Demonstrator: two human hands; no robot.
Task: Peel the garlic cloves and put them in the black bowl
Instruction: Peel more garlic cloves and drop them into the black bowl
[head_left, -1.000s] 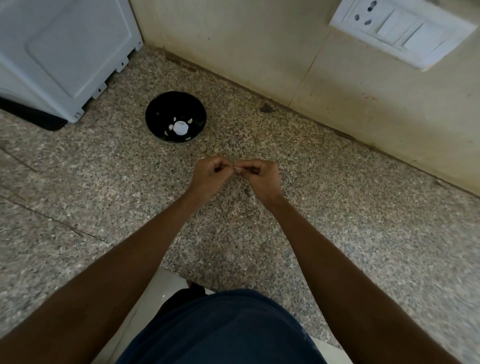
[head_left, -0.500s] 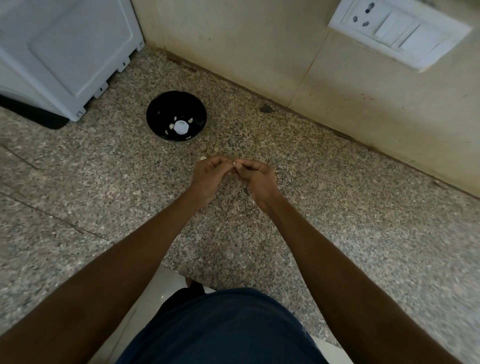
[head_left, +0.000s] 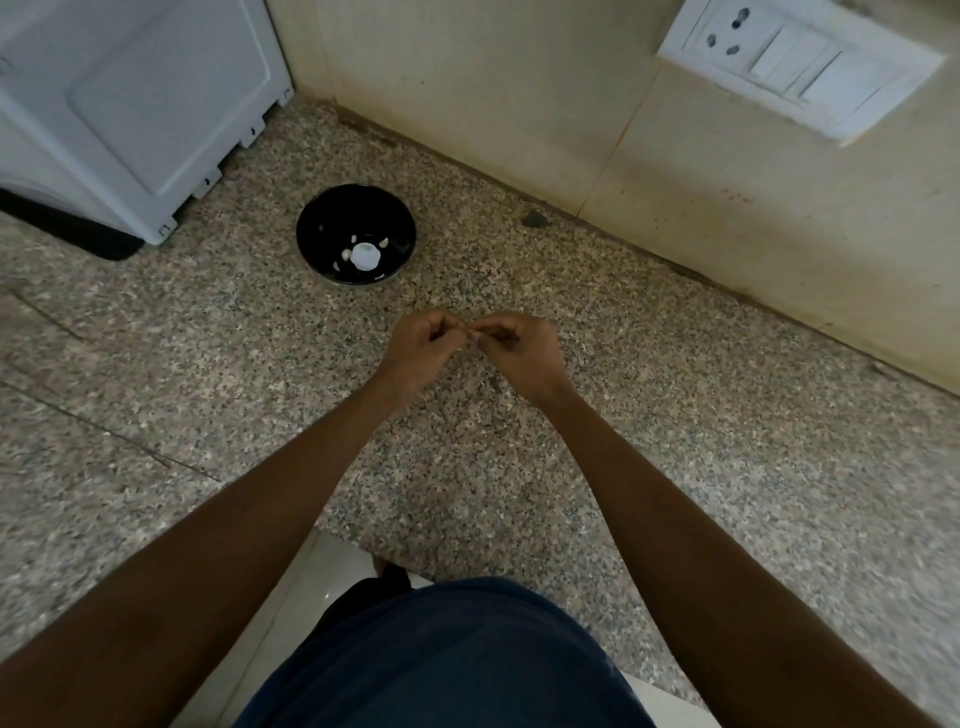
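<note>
A black bowl (head_left: 356, 234) stands on the speckled granite counter (head_left: 675, 415), up and left of my hands. Several pale peeled cloves (head_left: 383, 242) lie in it around a bright white spot at its bottom. My left hand (head_left: 423, 348) and my right hand (head_left: 522, 351) meet fingertip to fingertip above the counter, both with curled fingers. They pinch a small garlic clove (head_left: 471, 334) between them; almost all of it is hidden by the fingers.
A white appliance (head_left: 135, 104) stands at the back left on a dark mat (head_left: 72, 228). A beige tiled wall (head_left: 519, 104) runs behind the counter, with a white switch and socket plate (head_left: 795, 62). The counter's front edge is near my body.
My hands stay joined at the same spot with only small finger movements. The bowl has not moved.
</note>
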